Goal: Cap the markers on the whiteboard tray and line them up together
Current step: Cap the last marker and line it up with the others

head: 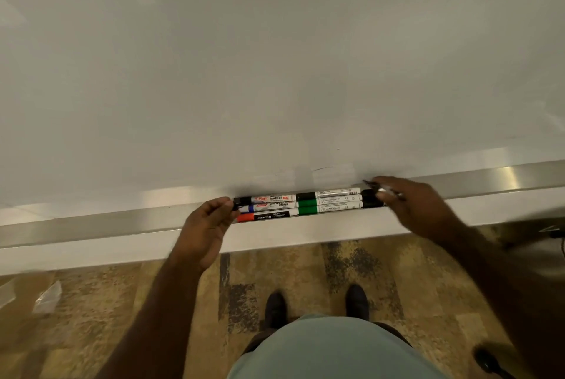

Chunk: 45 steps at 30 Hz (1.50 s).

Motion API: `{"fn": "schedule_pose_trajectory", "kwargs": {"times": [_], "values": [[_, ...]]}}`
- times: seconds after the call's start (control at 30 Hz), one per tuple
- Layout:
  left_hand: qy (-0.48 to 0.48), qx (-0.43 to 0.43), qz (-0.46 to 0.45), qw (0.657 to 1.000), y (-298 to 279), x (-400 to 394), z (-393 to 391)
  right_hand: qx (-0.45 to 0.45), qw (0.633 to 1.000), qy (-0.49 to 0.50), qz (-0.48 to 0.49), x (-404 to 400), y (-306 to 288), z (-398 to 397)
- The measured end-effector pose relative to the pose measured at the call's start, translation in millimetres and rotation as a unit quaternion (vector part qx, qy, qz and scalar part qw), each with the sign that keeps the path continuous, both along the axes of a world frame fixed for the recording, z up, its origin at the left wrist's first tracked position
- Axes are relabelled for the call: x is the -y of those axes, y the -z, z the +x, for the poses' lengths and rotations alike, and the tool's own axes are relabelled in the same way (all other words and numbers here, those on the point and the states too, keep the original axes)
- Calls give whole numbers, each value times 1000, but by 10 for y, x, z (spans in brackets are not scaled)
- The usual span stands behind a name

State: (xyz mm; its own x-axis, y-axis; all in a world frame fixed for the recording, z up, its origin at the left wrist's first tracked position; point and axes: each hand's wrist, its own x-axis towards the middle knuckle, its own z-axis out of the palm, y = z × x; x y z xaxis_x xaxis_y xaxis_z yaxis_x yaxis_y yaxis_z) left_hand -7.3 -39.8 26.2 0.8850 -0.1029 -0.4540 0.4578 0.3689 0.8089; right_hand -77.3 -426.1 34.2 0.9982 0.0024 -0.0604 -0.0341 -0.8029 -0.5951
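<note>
Several markers lie side by side in the aluminium whiteboard tray (91, 226), in two end-to-end groups. The left group holds a black-capped marker (269, 197), a blue-capped one (272, 204) and a red-capped one (263, 216). The right group holds a dark-capped marker (331, 194) and two green-capped markers (331, 205). My left hand (204, 226) pinches the left end of the black-capped marker. At the right end of the row, my right hand (419, 207) has its fingers closed on a thin, blurred marker (383, 187) with a dark tip.
The whiteboard (275, 73) fills the upper view, with faint marks just above the tray. Below the tray are patterned carpet and my shoes (275, 305). A clear plastic scrap (46, 299) lies on the floor at left. A dark object (489, 360) sits at bottom right.
</note>
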Motion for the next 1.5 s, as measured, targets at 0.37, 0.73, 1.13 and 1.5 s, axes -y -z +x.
{"fn": "schedule_pose_trajectory", "kwargs": {"times": [0.37,0.73,1.13,1.5], "values": [[29,-7,10,1000,-116,605,-216,14,994,-109,23,-1001,-1,120],[51,32,77,995,-69,788,-299,35,992,-114,27,-1157,-41,145],[51,35,205,977,-33,1021,-371,44,992,-107,-42,-1051,-55,104],[-52,36,263,963,-52,646,7,121,963,-1,-240,-147,136,175]]}}
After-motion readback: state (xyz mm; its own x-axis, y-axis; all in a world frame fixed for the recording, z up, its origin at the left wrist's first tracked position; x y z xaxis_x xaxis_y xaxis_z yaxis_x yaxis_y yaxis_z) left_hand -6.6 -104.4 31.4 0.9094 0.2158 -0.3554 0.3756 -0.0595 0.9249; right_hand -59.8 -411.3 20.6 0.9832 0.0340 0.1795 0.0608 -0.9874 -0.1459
